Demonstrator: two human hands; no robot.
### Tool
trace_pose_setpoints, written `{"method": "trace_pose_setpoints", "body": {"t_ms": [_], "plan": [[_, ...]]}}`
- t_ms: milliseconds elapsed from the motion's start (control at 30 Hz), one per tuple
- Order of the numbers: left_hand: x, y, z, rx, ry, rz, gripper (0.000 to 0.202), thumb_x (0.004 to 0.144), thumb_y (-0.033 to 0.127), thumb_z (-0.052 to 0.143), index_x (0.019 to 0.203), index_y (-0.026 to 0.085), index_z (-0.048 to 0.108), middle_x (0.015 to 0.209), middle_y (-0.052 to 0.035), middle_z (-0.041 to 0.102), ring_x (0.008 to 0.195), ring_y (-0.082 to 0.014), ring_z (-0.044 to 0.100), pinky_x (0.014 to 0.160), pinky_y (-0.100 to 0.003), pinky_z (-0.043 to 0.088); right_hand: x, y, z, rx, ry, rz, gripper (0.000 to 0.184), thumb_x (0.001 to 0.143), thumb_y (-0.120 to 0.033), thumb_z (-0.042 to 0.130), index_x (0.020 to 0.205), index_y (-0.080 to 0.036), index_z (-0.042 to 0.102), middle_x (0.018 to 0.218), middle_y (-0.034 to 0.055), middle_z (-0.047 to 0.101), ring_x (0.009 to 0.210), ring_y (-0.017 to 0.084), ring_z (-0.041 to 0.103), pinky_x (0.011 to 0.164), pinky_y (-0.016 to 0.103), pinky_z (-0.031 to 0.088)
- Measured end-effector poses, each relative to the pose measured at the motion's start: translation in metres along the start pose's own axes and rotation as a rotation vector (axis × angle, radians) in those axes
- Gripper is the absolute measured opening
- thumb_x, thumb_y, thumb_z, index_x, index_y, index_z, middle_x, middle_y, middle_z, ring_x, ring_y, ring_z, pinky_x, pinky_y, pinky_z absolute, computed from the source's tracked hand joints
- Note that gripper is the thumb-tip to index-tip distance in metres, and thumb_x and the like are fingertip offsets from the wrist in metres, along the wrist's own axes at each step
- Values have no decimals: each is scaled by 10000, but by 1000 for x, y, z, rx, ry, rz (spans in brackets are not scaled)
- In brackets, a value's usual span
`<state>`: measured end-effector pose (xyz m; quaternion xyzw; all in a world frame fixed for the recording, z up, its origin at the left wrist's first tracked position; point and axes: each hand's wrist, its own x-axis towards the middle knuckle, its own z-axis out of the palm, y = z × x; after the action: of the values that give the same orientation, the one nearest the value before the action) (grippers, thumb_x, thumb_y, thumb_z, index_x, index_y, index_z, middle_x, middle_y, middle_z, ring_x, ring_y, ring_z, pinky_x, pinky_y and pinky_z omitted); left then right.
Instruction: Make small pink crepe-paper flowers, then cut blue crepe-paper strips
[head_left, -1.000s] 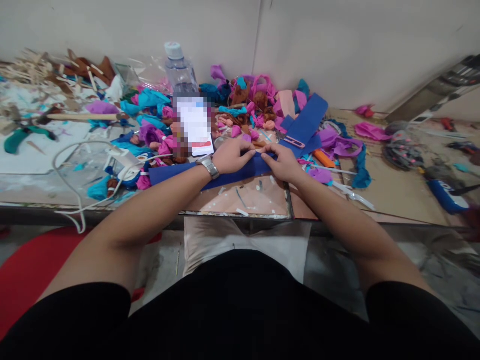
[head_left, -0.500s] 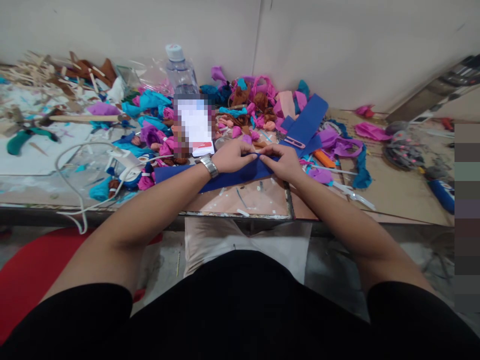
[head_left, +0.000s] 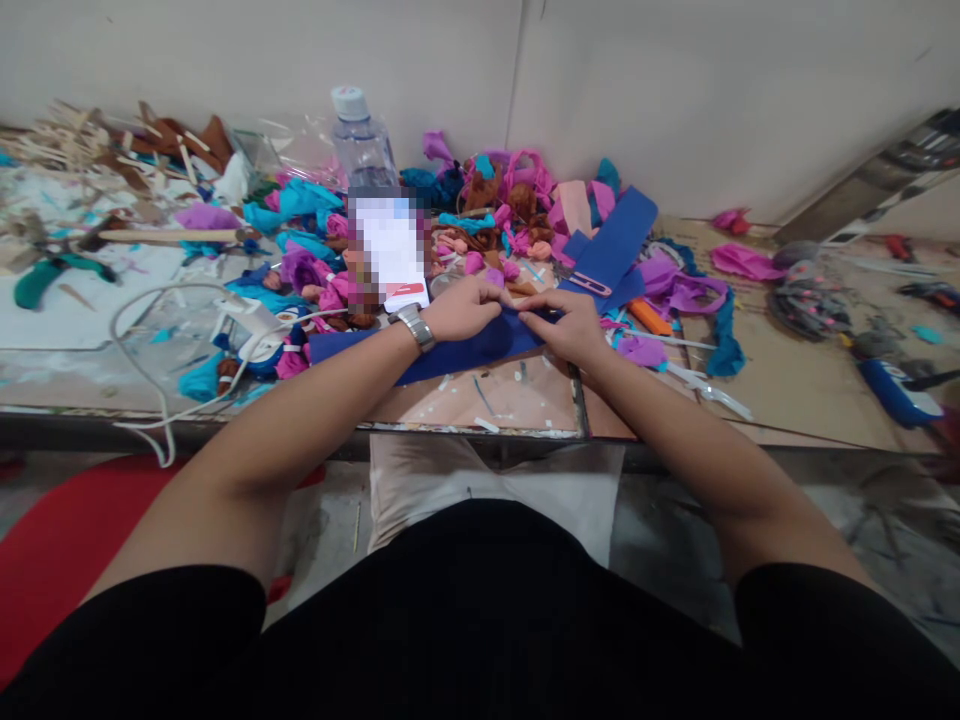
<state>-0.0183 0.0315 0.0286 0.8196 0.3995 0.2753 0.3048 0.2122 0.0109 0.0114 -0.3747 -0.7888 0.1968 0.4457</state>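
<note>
A long strip of dark blue crepe paper (head_left: 352,346) lies across the table's near edge. My left hand (head_left: 461,310), with a metal watch on the wrist, pinches the strip's upper edge near its right end. My right hand (head_left: 570,325) pinches the same edge just to the right, fingertips almost touching those of the left. Both hands are closed on the paper. The strip's right end is hidden under my hands.
A phone (head_left: 390,252) lies just behind my left hand, with a water bottle (head_left: 361,140) behind it. Pink, purple and teal paper scraps (head_left: 517,200) pile up at the back. More blue strips (head_left: 611,245), an orange cutter (head_left: 646,317) and a white cable (head_left: 161,400) lie around.
My hands have stayed at the same spot on the blue strip, with the fingers shifting slightly. The strip's left end has drawn in a little to the right.
</note>
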Motion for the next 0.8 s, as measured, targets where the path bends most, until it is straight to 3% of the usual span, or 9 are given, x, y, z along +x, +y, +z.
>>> {"method": "trace_pose_setpoints", "body": {"t_ms": [433, 500, 633, 800], "plan": [[-4, 8, -2, 46, -35, 44, 315, 859, 201, 552, 1041, 171, 807, 929, -17, 788, 871, -193, 677, 823, -320, 470, -2, 2, 2, 12, 6, 12, 123, 858, -285, 766, 925, -236, 857, 937, 38, 851, 865, 243, 785, 843, 373, 592], [-4, 9, -2, 25, -44, 54, 276, 914, 274, 560, 995, 163, 799, 860, -17, 752, 812, -177, 641, 771, -311, 443, -2, 2, 2, 7, -1, 26, 121, 859, -294, 764, 917, -240, 856, 941, 40, 851, 871, 246, 784, 852, 378, 592], [-4, 9, -1, 23, -53, 47, 399, 1002, 445, 524, 885, 149, 765, 726, -8, 649, 688, -145, 542, 683, -297, 386, -2, 0, 2, 2, -7, 21, 122, 868, -295, 759, 917, -236, 855, 944, 53, 850, 876, 256, 785, 849, 389, 590], [-5, 8, 1, 39, -46, 103, 308, 928, 386, 648, 1091, 163, 785, 951, -35, 766, 846, -183, 648, 796, -307, 456, -2, -1, 3, 47, 17, 45, 142, 859, -297, 764, 938, -213, 847, 961, 66, 848, 886, 263, 787, 847, 393, 593]]}}
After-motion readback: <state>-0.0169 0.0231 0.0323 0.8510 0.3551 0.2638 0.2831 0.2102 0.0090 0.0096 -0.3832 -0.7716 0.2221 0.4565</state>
